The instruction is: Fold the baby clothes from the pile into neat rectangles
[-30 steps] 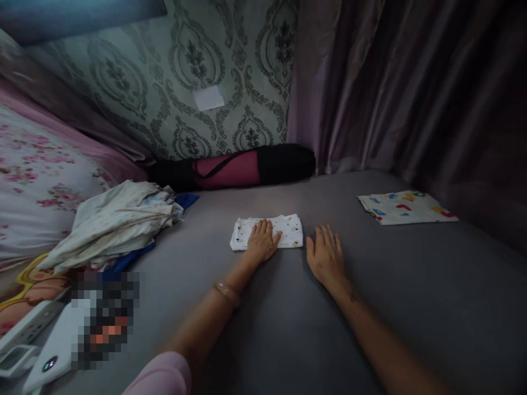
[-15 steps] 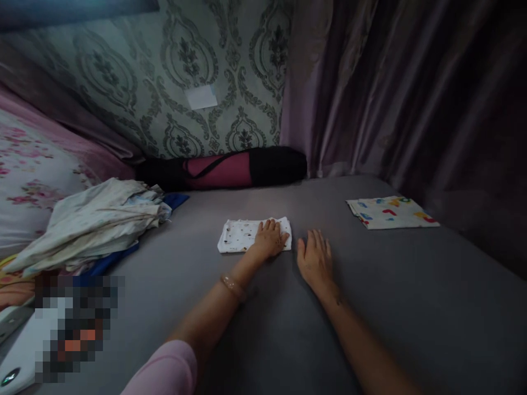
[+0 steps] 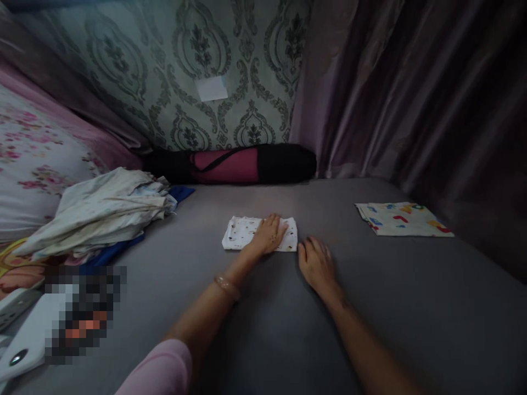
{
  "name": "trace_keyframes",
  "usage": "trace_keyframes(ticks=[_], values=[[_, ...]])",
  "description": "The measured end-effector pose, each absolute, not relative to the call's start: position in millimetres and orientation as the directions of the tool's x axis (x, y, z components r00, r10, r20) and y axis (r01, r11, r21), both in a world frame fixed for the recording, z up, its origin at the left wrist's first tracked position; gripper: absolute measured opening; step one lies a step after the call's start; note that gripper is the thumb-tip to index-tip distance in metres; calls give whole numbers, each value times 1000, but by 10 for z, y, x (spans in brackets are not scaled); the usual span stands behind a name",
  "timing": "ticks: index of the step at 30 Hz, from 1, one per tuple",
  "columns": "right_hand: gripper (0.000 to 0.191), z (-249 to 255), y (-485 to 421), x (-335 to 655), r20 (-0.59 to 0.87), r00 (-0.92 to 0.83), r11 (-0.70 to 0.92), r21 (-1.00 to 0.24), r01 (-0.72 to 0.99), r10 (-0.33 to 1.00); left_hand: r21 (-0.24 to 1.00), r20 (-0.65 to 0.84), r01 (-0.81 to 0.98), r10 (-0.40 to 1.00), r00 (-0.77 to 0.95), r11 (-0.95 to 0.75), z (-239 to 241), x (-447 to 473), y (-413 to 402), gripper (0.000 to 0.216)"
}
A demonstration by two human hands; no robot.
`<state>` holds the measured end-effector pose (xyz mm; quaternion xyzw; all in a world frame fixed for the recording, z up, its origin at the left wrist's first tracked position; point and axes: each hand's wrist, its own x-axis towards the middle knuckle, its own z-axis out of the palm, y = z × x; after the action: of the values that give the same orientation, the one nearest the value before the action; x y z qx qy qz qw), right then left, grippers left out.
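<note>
A small folded white cloth (image 3: 242, 233) with tiny dark specks lies on the grey bed sheet (image 3: 288, 329). My left hand (image 3: 269, 235) rests flat on the cloth's right half, fingers stretched out. Just to the right of the cloth, my right hand (image 3: 316, 262) lies palm down on the sheet with its fingers loosely bent, holding nothing. A second folded cloth (image 3: 405, 219), white with coloured shapes, sits apart at the right, near the curtain.
A heap of pale crumpled clothes (image 3: 102, 211) lies at the left over something blue. A rolled pink and black mat (image 3: 234, 164) runs along the patterned wall. A floral pillow (image 3: 33, 164) is at far left, a purple curtain (image 3: 411, 99) at right.
My left hand has slid from the cloth's middle to its right half. My right hand has drawn back slightly and curled its fingers.
</note>
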<state>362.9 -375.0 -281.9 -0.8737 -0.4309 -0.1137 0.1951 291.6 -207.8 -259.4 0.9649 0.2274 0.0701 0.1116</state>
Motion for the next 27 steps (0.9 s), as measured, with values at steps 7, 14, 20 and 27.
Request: trace_keyframes(ticks=[7,14,20,27], values=[[56,-2532,-3399,3674,164,685,-649,-227,726,710,206,132,507,537,833,-837,-2690,2419,-1757,44],[39,-2642,-3111,3843,-1,756,-688,-415,595,655,224,121,522,555,823,-823,-2729,2444,-1770,46],[31,-2739,-2961,3936,-34,807,-570,-725,386,590,206,106,554,582,806,-806,-2736,2439,-1821,50],[50,-2887,-2783,3981,-43,902,-396,-907,145,430,193,155,565,594,789,-802,-2749,2418,-1858,52]])
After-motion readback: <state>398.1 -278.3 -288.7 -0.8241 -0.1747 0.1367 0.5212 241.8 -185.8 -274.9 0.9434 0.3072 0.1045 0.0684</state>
